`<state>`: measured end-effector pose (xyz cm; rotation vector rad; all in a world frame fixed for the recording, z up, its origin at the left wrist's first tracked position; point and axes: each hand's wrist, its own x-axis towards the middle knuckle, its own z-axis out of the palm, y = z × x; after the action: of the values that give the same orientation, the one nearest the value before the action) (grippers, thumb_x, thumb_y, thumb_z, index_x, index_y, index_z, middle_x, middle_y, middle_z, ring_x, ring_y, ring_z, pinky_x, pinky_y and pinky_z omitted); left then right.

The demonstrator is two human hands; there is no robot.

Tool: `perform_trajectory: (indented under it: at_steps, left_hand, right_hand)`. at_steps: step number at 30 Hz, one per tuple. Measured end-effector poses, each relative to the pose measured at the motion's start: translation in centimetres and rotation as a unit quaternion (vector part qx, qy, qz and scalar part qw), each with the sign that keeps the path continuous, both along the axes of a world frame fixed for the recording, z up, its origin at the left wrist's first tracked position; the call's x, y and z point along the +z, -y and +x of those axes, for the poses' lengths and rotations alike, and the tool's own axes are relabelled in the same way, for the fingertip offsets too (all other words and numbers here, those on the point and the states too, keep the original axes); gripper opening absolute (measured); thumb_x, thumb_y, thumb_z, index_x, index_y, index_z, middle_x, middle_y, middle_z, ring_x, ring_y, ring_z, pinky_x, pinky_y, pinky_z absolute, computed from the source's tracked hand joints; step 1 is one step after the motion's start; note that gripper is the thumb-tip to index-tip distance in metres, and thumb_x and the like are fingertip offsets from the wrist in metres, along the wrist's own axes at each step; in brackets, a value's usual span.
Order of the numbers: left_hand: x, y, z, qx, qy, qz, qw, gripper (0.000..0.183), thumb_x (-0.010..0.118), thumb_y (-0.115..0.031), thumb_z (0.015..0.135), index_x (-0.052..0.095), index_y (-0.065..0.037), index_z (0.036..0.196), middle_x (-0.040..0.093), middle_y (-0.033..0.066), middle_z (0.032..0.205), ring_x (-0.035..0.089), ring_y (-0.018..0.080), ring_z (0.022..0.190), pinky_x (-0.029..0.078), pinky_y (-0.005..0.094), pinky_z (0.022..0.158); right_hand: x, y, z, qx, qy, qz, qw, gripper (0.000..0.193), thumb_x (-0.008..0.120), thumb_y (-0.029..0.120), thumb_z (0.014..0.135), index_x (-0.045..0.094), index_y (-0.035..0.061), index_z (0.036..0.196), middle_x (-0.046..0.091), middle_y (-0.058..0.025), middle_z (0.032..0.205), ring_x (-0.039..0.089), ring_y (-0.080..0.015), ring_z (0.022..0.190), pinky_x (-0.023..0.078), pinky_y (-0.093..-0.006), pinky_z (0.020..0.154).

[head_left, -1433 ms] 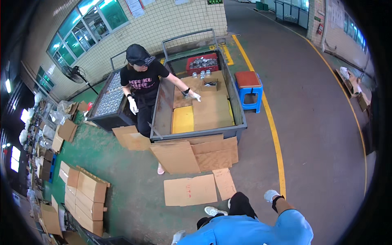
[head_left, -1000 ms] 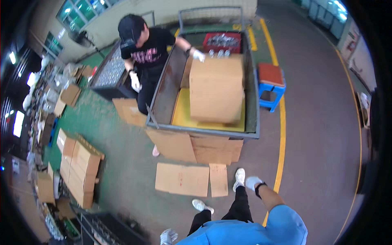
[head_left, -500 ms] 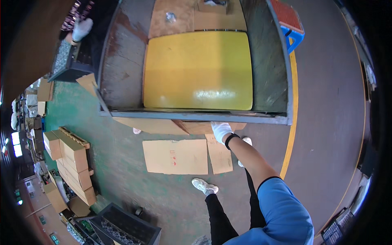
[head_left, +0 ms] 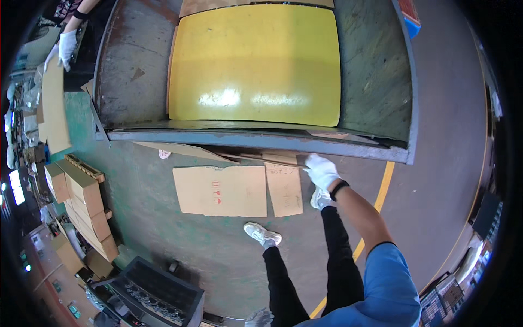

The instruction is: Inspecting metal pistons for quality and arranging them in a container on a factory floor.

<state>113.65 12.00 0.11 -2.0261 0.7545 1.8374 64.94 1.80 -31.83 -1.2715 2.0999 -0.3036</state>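
My right hand [head_left: 322, 170], in a white glove with a black band at the wrist, has its fingers closed at the right end of a brown cardboard sheet [head_left: 248, 157]. That sheet shows nearly edge-on, just below the front edge of a large grey metal bin [head_left: 261, 143]. A yellow panel [head_left: 256, 65] lies inside the bin. Low in the picture is a greyish glove-like shape [head_left: 259, 318], seemingly my left hand; its fingers cannot be made out. On the floor below the bin lie a wide cardboard piece [head_left: 220, 191] and a narrower one [head_left: 284, 191].
At far left, another person's gloved hand [head_left: 66, 48] holds a cardboard sheet [head_left: 53, 109]. Stacked cartons [head_left: 87, 191] stand on the left floor. A dark metal bin [head_left: 152, 294] is at lower left. A blue stool [head_left: 412, 27] stands beyond the bin's right side.
My right hand has moved right and slightly up, out from the bin's front edge, with the cardboard's end. The view has shifted; the other person now holds a cardboard sheet.
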Motion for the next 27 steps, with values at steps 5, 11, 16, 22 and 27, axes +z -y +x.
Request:
perform_trajectory:
  at_steps: [5, 11, 16, 22, 27]
  left_hand:
    - [-0.8, 1.9, -4.4, 0.180, 0.043, 0.034, 0.982, 0.031, 0.052, -0.008, 0.096, 0.056, 0.003, 0.125, 0.066, 0.0168, 0.109, 0.066, 0.0265, 0.102, 0.055, 0.0362, 0.090]
    - [-4.4, -0.5, -1.5, 0.225, -0.006, 0.031, 0.974, 0.028, 0.059, -0.017, 0.096, 0.063, -0.002, 0.120, 0.071, 0.0121, 0.095, 0.070, 0.0232, 0.082, 0.058, 0.0348, 0.076]
    - [-2.1, 1.5, -3.7, 0.217, -0.022, 0.002, 0.976, 0.026, 0.057, -0.016, 0.097, 0.062, -0.003, 0.120, 0.071, 0.0117, 0.094, 0.070, 0.0220, 0.080, 0.058, 0.0336, 0.074]
    - [-2.1, 0.4, -2.8, 0.065, -0.036, -0.045, 0.996, 0.016, 0.063, -0.014, 0.091, 0.066, -0.001, 0.101, 0.069, 0.0105, 0.098, 0.067, 0.0194, 0.091, 0.055, 0.0325, 0.078]
    - [-1.9, 0.0, -2.1, 0.261, -0.029, -0.024, 0.965, 0.015, 0.061, -0.014, 0.091, 0.067, -0.002, 0.098, 0.068, 0.0081, 0.087, 0.065, 0.0210, 0.080, 0.054, 0.0334, 0.072]
  right_hand:
    - [7.1, -11.1, -6.6, -0.039, 0.027, 0.142, 0.989, 0.035, 0.054, 0.038, 0.092, 0.069, 0.0080, 0.103, 0.068, -0.0196, 0.099, 0.063, -0.0385, 0.095, 0.050, -0.0475, 0.082]
    - [11.8, -21.5, -10.0, -0.179, 0.139, 0.200, 0.953, 0.033, 0.069, 0.032, 0.086, 0.069, 0.0019, 0.099, 0.068, -0.0207, 0.091, 0.066, -0.0355, 0.086, 0.051, -0.0402, 0.076]
    - [21.1, -19.9, -7.9, -0.205, 0.192, 0.172, 0.944, 0.025, 0.071, 0.027, 0.086, 0.069, 0.0023, 0.088, 0.064, -0.0150, 0.077, 0.062, -0.0309, 0.070, 0.048, -0.0395, 0.065]
    - [35.2, -9.9, -4.8, 0.075, 0.151, -0.121, 0.978, 0.017, 0.073, 0.018, 0.083, 0.064, 0.0057, 0.075, 0.060, -0.0103, 0.070, 0.059, -0.0286, 0.067, 0.048, -0.0371, 0.061]
    - [40.4, -5.6, -7.3, -0.273, 0.136, -0.196, 0.932, 0.011, 0.072, 0.012, 0.086, 0.064, 0.0036, 0.084, 0.061, -0.0026, 0.077, 0.055, -0.0124, 0.071, 0.046, -0.0294, 0.065]
